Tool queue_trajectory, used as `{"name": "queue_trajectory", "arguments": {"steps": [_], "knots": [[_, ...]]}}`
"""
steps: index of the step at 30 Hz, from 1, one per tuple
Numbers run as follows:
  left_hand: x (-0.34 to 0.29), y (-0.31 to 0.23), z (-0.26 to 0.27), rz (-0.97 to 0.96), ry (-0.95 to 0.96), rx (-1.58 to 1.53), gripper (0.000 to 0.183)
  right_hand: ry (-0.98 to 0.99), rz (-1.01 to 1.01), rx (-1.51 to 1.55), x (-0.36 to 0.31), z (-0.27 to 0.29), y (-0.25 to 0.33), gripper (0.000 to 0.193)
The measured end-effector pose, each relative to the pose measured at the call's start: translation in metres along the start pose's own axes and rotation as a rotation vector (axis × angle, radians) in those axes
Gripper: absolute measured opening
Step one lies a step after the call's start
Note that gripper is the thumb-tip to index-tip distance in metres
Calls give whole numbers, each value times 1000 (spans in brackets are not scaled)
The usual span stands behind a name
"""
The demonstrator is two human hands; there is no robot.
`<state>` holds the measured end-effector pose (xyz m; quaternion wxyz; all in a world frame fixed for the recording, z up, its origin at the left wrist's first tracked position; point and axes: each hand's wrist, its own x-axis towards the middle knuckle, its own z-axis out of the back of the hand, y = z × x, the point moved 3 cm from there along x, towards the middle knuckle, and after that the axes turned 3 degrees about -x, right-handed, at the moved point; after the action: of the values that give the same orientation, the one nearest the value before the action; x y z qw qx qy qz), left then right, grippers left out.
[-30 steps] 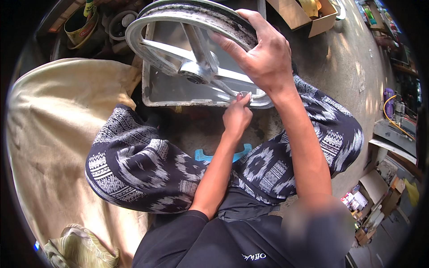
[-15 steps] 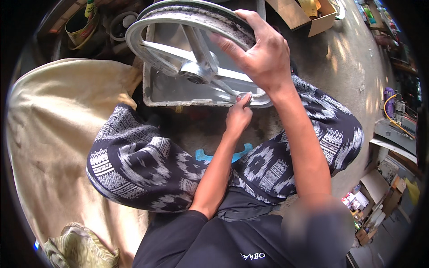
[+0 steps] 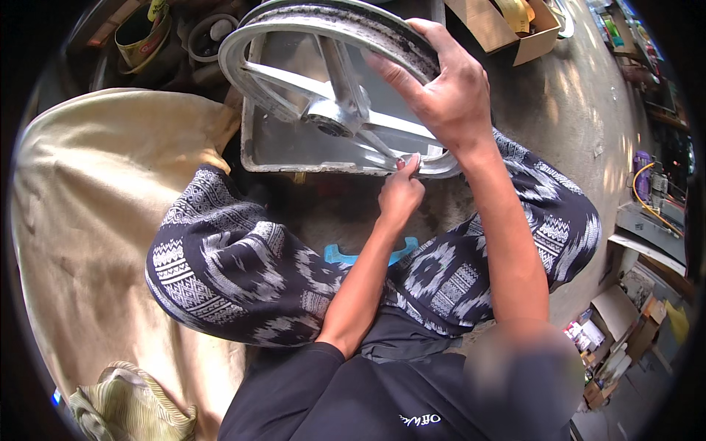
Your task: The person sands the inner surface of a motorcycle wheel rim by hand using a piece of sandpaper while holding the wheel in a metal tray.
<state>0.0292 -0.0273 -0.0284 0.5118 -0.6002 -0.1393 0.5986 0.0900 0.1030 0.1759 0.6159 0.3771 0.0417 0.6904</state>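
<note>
Slightly farther right in view than half a second ago lie the silvery spoked wheel [image 3: 347,109], the grey tray [image 3: 309,169], the left hand [image 3: 402,197] and the right hand [image 3: 457,95]; the surroundings have shifted likewise, so the head has probably turned, and each hand keeps its place on the wheel. Nearest come patterned trousers [image 3: 213,275], with a pale-blue piece [image 3: 338,254] between the legs. Beyond them, the left hand has thumb and fingertips drawn together at the wheel's low side, near a spoke's end; whether they pinch some small scrap, I cannot tell. Higher up, the right hand is clamped across the rim, thumb at its near edge. Between the hands, the wheel stands tilted over the tray. I judge the work partway: no tyre is fitted and the spokes look bright, yet dark, mottled residue lines the outer band [image 3: 393,35] (old rubber or grime, perhaps), so that part seems left. The hidden far side cannot be judged. Farther off stand a bucket [image 3: 140,50] and an open cardboard box [image 3: 537,47].
</note>
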Motion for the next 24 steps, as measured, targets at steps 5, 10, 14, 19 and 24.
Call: {"name": "queue_trajectory", "arguments": {"steps": [5, 10, 14, 19, 24], "knots": [[4, 15, -2, -50, 23, -35, 58, 13, -10, 9, 1, -3, 3, 64], [20, 38, 6, -167, 62, -183, 55, 40, -34, 27, 2, -7, 13, 65], [6, 12, 2, -205, 56, -385, 55, 16, -14, -14, 0, -4, 4, 66], [-7, -6, -3, -68, 73, -196, 59, 49, -28, -20, -1, 0, 12, 58], [-10, -5, -6, -40, 65, -303, 58, 42, -50, 14, -1, -1, 9, 65]]}}
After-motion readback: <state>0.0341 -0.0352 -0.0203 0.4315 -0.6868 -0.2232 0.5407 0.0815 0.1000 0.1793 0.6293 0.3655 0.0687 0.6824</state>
